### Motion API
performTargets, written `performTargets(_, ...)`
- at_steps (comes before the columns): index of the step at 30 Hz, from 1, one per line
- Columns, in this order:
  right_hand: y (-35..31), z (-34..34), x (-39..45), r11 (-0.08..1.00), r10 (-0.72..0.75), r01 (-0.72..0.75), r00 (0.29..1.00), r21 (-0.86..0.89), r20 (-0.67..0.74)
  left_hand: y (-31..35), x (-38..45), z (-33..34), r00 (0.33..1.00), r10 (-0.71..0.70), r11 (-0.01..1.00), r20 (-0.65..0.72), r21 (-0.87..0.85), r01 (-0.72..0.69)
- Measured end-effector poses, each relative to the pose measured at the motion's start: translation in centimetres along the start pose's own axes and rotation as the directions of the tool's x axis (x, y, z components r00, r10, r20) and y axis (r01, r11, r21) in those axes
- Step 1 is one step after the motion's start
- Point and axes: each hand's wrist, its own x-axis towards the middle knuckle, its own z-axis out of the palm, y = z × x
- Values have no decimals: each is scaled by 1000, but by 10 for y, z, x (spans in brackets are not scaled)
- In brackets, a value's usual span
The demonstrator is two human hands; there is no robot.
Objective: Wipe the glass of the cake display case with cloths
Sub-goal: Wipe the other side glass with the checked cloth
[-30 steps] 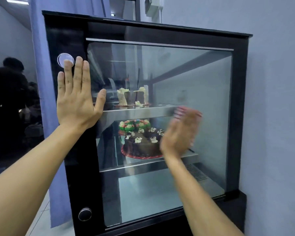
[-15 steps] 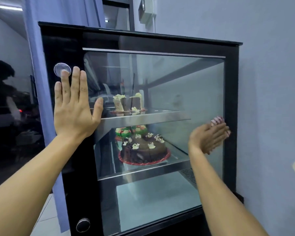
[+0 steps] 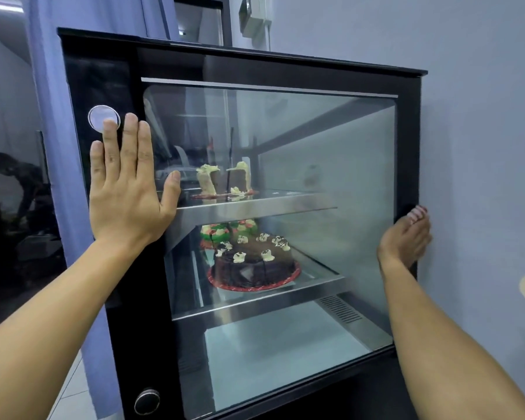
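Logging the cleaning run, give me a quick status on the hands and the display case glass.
Left hand flat on the black frame. Right hand holds a cloth at the glass right edge. Nothing blocking.

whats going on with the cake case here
A person is wiping the glass of a cake display case. The left hand lies flat against the black left frame, fingertips by a round silver button. The right hand is at the right edge of the glass, with a red-and-white cloth showing past its fingers. Inside, cake slices sit on the upper shelf and a chocolate cake on the lower.
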Motion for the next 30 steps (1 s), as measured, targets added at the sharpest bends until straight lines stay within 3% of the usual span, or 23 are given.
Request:
performTargets(2,21,0,-11,994,105,-105,994,-2,-21,0,0,-1,1000,-7,1000,11,-6,7)
performTargets(5,-6,10,-23,982,190,-190,980,-5,-55,0,0,0,1000,-4,1000,3,-3,4)
performTargets(6,-25,17,-38,994,109,-111,991,-22,-73,0,0,0,1000,-4,1000,1,0,4)
performTargets(7,-43,24,-63,998,-67,66,996,-22,-66,1,0,0,1000,-3,1000,7,0,3)
performTargets(8,-57,36,-95,939,-343,341,939,-39,-38,0,0,0,1000,0,1000,11,-5,0)
performTargets(9,-64,46,-132,764,-641,643,766,-50,52,0,0,0,1000,0,1000,14,-11,0)
performTargets(10,-61,56,-170,494,-850,869,490,-29,195,-2,0,0,1000,7,1000,13,-14,-7)
performTargets(11,-51,58,-200,228,-922,973,206,30,329,-3,-1,0,999,31,999,10,-7,-31)
performTargets(12,-39,57,-215,23,-914,996,-12,83,406,-5,-2,0,997,76,997,8,3,-76)
performTargets(13,-30,54,-211,-101,-898,990,-135,101,420,-6,-3,1,991,131,991,8,14,-132)
performTargets(14,-22,49,-191,-114,-906,989,-142,92,399,-7,-3,2,984,178,984,9,23,-178)
performTargets(15,-16,44,-162,-4,-928,998,-24,55,371,-7,-3,3,979,202,979,12,33,-202)
performTargets(16,-12,37,-128,203,-927,979,188,12,325,-7,-3,3,977,212,977,16,37,-212)
performTargets(17,-12,27,-93,462,-854,885,462,-58,238,-7,-2,3,977,213,976,18,37,-213)
performTargets(18,-12,16,-55,708,-682,698,716,-111,149,-6,-3,3,978,206,978,18,39,-207)
performTargets(19,-11,4,-21,875,-462,469,883,-119,84,-6,-3,3,979,201,978,16,43,-202)
performTargets(20,-12,-7,3,959,-267,270,963,-85,46,-5,-3,3,980,197,979,13,51,-197)
performTargets(22,-17,-19,19,998,-62,63,998,-2,14,-4,-3,4,982,188,980,10,60,-188)
performTargets(24,-25,-10,-3,1000,-29,29,999,1,-25,-3,-4,6,982,190,980,10,64,-190)
performTargets(27,-34,25,-92,954,-300,299,953,-36,-41,-5,-3,6,981,191,978,27,76,-192)
performTargets(28,-36,37,-131,887,-459,460,888,-44,14,-6,-2,5,981,192,978,36,77,-195)
performTargets(29,-37,49,-174,759,-642,649,760,-58,101,-6,-2,4,981,191,978,42,77,-194)
performTargets(30,-37,56,-217,565,-802,824,559,-34,211,-5,-3,3,981,186,979,48,75,-190)
